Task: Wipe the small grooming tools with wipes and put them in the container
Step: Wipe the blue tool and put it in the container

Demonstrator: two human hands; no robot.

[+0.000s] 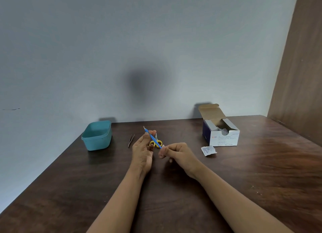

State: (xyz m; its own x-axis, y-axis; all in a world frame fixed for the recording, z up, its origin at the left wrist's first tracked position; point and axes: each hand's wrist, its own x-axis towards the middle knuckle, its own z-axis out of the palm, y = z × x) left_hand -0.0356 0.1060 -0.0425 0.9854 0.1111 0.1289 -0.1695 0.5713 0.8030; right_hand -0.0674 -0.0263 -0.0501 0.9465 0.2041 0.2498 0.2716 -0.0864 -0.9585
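Observation:
My left hand [142,151] pinches a thin blue-handled grooming tool [151,137] near its upper end, the metal tip pointing up and left. My right hand [176,152] grips a small white wipe around the tool's lower end. Behind the hands, small yellow-handled scissors [156,142] lie on the dark wooden table [261,171], partly hidden. Dark tweezers [131,140] lie to the left of my left hand. A teal plastic container [97,135] stands further left near the table's edge, open and seemingly holding nothing.
An open white and blue box of alcohol swabs [221,130] stands at the back right. A torn wipe wrapper [208,150] lies in front of it. A grey wall runs behind the table, and a brown wooden panel [299,76] rises on the right.

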